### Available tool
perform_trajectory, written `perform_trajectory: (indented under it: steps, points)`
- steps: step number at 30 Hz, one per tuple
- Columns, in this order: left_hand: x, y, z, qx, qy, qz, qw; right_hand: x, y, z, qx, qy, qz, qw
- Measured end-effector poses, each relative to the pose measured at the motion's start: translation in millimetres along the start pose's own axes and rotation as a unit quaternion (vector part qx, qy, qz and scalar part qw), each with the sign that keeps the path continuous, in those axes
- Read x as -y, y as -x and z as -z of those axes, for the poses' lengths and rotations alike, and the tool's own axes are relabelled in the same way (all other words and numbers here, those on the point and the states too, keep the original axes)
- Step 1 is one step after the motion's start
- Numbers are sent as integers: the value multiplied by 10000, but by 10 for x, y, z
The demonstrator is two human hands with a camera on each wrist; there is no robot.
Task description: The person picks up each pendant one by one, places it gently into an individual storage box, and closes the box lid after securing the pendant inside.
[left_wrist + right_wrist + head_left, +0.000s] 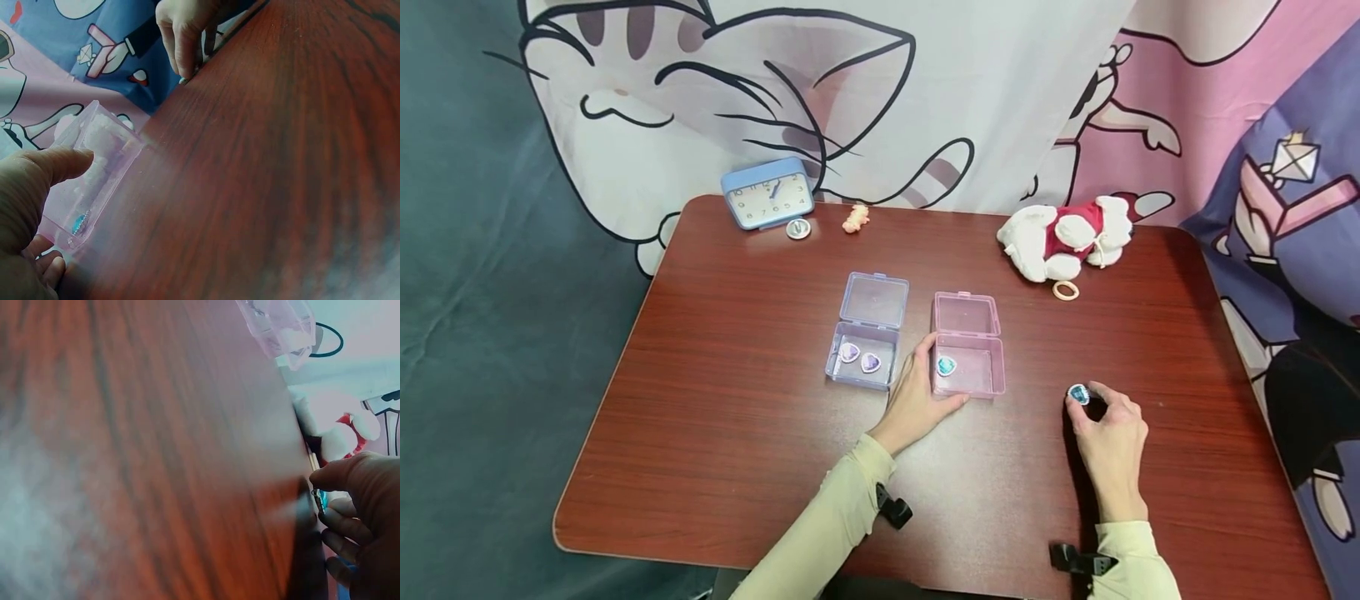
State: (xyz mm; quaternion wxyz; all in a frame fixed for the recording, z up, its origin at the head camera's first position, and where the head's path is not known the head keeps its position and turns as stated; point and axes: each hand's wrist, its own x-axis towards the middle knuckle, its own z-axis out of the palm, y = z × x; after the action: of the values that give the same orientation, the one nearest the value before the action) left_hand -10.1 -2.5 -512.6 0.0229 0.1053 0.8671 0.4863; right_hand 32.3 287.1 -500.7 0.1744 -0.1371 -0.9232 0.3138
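Observation:
My left hand (916, 398) holds the front left corner of an opened pink plastic box (988, 379), thumb along its front and fingers at its left side. Inside that box lies one teal heart-shaped gem (946, 366). To the right, my right hand (1108, 425) pinches a blue heart-shaped gem (1078, 394) between thumb and fingers; the right wrist view shows the gem (320, 500) edge-on. Left of the pink box stands an opened bluish clear box (863, 382) with two purple heart gems (871, 362) in it.
A blue clock (767, 193), a round silver piece (798, 228) and a small pinkish figurine (856, 218) stand along the back edge. A white plush toy in red (1063, 237) lies at the back right, a pale ring (1065, 290) in front of it. Curtains hang behind the brown table (722, 433).

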Motion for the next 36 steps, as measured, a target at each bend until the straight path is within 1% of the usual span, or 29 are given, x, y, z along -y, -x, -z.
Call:
perform_trajectory:
  steps: [10,20,30,36]
  points:
    - [7,3,0,29,-44,128,9999,72,0,-44,-44,-60,177,9998]
    - [5,11,-12,-32,-12,81,10000,215,-51,-87,-160,-288,596,9977]
    - [-4,5,-14,-6,-40,140,9999,377,-69,-110,-66,-430,743,9963]
    - [-11,13,-1,3,24,156,9999,432,-69,-138,-78,-511,930,9943]
